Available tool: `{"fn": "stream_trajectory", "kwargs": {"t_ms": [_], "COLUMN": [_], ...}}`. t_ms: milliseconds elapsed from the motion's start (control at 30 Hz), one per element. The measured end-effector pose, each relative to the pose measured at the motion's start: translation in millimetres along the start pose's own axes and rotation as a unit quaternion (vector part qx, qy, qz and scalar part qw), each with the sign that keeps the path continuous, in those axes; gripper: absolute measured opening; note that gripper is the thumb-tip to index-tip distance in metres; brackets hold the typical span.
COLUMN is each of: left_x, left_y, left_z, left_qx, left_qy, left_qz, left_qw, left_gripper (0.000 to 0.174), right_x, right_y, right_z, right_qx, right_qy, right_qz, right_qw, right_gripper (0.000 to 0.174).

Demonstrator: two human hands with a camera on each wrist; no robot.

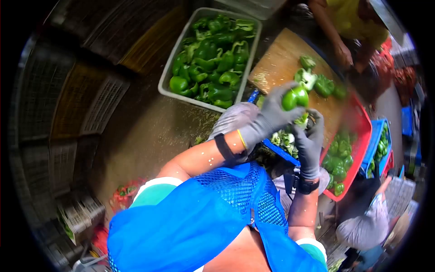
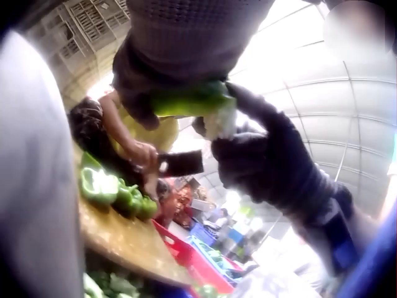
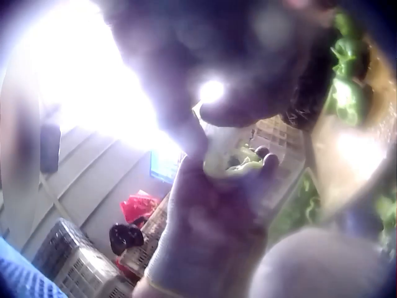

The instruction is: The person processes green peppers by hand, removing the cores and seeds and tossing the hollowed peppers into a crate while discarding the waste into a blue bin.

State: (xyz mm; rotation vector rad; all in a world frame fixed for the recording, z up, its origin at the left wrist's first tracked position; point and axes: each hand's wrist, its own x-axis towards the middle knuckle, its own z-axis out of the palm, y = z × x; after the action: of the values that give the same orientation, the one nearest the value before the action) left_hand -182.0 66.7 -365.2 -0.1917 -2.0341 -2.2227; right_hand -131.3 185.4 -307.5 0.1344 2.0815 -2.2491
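Note:
In the head view my gloved left hand (image 1: 271,111) grips a green bell pepper piece (image 1: 294,98) above the near edge of a wooden cutting board (image 1: 274,61). My gloved right hand (image 1: 310,143) is close beside it, fingers curled at the pepper. Seen from the left wrist, its fingertips pinch the pale core (image 2: 220,123) at the pepper's cut end. The right wrist view shows the pepper's hollow inside (image 3: 232,158), partly hidden by fingers. Cut pepper halves (image 1: 306,80) lie on the board. Below my hands, a blue-edged container holds pale pepper scraps (image 1: 284,139).
A whitish crate (image 1: 164,86) of cut green peppers stands left of the board. To the right are a red crate (image 1: 362,136) of peppers and a blue crate (image 1: 386,129). Across the board, another person (image 1: 337,45) holds a broad-bladed knife (image 2: 183,163). Stacked crates (image 1: 86,95) line the left.

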Motion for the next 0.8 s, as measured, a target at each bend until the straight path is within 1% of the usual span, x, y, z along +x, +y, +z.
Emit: {"fn": "stream_trajectory", "kwargs": {"t_ms": [33, 67, 100, 133, 167, 200, 233, 267, 300, 333, 367, 400, 433, 467, 500, 533, 567, 600, 633, 667, 700, 733, 767, 800], "left_x": [10, 19, 29, 42, 57, 62, 64, 66, 60, 49, 32, 12, -12, -35, -34, -22, -14, -6, 1, 7, 14, 23, 32, 47], "left_y": [-2, -5, 3, 9, -2, 6, 3, -5, -29, -55, -82, -115, -146, -170, -159, -143, -124, -106, -92, -95, -100, -93, -86, -71], "left_z": [-3, -12, -26, -46, -70, -97, -123, -148, -174, -191, -206, -214, -222, -229, -221, -215, -211, -207, -202, -202, -202, -192, -182, -164], "left_qx": [0.043, 0.079, 0.151, 0.224, 0.204, 0.295, 0.349, 0.439, 0.477, 0.549, 0.618, 0.658, 0.688, 0.706, 0.688, 0.667, 0.644, 0.619, 0.625, 0.476, 0.309, 0.188, 0.062, 0.000], "left_qy": [0.005, 0.011, 0.046, 0.083, 0.112, 0.149, 0.168, 0.149, 0.136, 0.094, 0.057, -0.010, -0.076, -0.120, -0.133, -0.150, -0.166, -0.180, -0.167, -0.155, -0.138, -0.136, -0.134, -0.138], "left_qz": [0.062, 0.125, 0.175, 0.225, 0.217, 0.216, 0.206, 0.248, 0.183, 0.117, 0.046, -0.035, -0.116, -0.123, -0.138, -0.175, -0.218, -0.258, -0.248, -0.279, -0.297, -0.299, -0.306, -0.323], "left_qw": [0.997, 0.989, 0.972, 0.945, 0.948, 0.919, 0.899, 0.851, 0.849, 0.822, 0.782, 0.752, 0.713, 0.687, 0.700, 0.708, 0.714, 0.719, 0.720, 0.820, 0.893, 0.925, 0.940, 0.936], "left_gripper": [0.054, 0.057, 0.057, 0.058, 0.060, 0.061, 0.061, 0.059, 0.065, 0.070, 0.076, 0.080, 0.085, 0.086, 0.082, 0.079, 0.075, 0.072, 0.064, 0.064, 0.063, 0.061, 0.059, 0.059], "right_x": [0, 3, 8, 12, 17, 21, 25, 31, 43, 61, 87, 114, 141, 166, 189, 211, 230, 241, 249, 256, 261, 264, 263, 257], "right_y": [-4, -3, 5, 20, 33, 40, 31, 23, 34, 45, 57, 62, 60, 57, 64, 73, 77, 83, 84, 85, 84, 83, 84, 78], "right_z": [-2, 3, -9, -21, -38, -54, -63, -69, -82, -92, -98, -98, -93, -90, -94, -100, -104, -107, -100, -94, -91, -89, -87, -77], "right_qx": [-0.085, -0.218, -0.269, -0.317, -0.333, -0.391, -0.462, -0.526, -0.508, -0.541, -0.566, -0.583, -0.619, -0.655, -0.693, -0.729, -0.757, -0.765, -0.791, -0.816, -0.831, -0.845, -0.859, -0.837], "right_qy": [0.000, 0.056, 0.067, 0.076, 0.094, 0.057, -0.034, -0.127, -0.171, -0.124, -0.081, -0.037, -0.017, 0.006, 0.000, -0.004, -0.053, -0.072, -0.081, -0.089, -0.095, -0.102, -0.110, -0.105], "right_qz": [0.003, -0.089, -0.099, -0.107, -0.060, 0.006, 0.046, 0.088, 0.099, 0.036, -0.032, -0.102, -0.116, -0.129, -0.138, -0.148, -0.079, -0.057, -0.053, -0.046, -0.063, -0.076, -0.088, -0.088], "right_qw": [0.996, 0.970, 0.956, 0.939, 0.936, 0.919, 0.885, 0.837, 0.838, 0.831, 0.820, 0.805, 0.776, 0.745, 0.708, 0.668, 0.646, 0.638, 0.604, 0.569, 0.545, 0.519, 0.493, 0.529], "right_gripper": [0.057, 0.044, 0.035, 0.027, 0.019, 0.024, 0.026, 0.029, 0.033, 0.033, 0.034, 0.035, 0.036, 0.039, 0.041, 0.044, 0.042, 0.041, 0.037, 0.033, 0.029, 0.027, 0.025, 0.025]}}
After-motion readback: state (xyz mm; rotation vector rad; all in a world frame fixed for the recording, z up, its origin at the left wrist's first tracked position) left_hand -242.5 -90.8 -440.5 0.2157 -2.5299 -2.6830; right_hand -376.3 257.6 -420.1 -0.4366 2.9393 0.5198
